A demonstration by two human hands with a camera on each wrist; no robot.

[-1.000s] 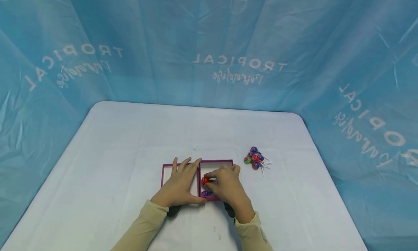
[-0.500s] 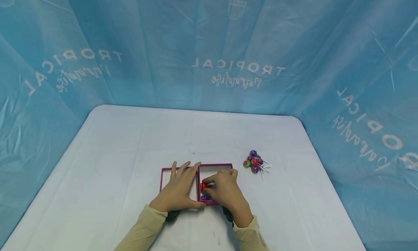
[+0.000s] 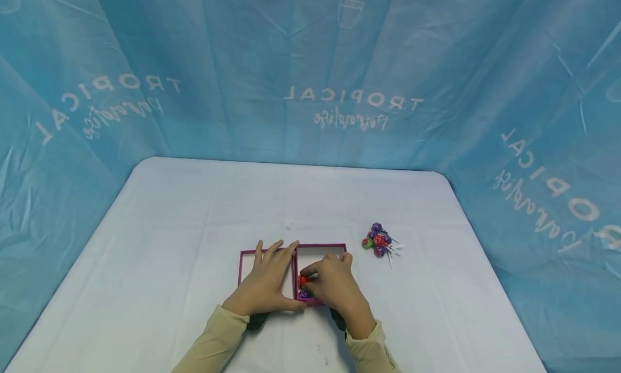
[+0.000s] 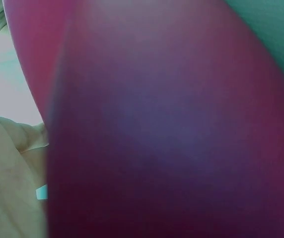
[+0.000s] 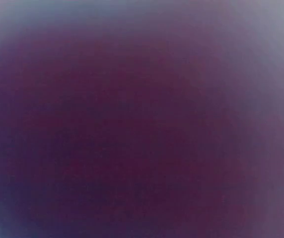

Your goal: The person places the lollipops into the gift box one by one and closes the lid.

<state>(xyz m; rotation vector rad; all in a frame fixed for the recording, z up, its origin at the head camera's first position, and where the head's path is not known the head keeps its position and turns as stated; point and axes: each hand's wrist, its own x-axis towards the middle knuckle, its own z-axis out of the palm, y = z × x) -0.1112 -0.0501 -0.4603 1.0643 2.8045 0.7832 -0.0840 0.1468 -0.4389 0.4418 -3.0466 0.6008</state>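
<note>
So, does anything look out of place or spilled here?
Nothing looks spilled. The lettering on the blue curtain is odd, though: it reads backwards, as in a mirror. The white tablecloth also has small dark marks between the two sleeves; whether they are stains, I can't tell.

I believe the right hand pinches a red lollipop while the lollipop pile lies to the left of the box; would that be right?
Not quite: in the head view, the lollipop pile lies to the right of the box; the right hand does pinch a red lollipop.
</note>
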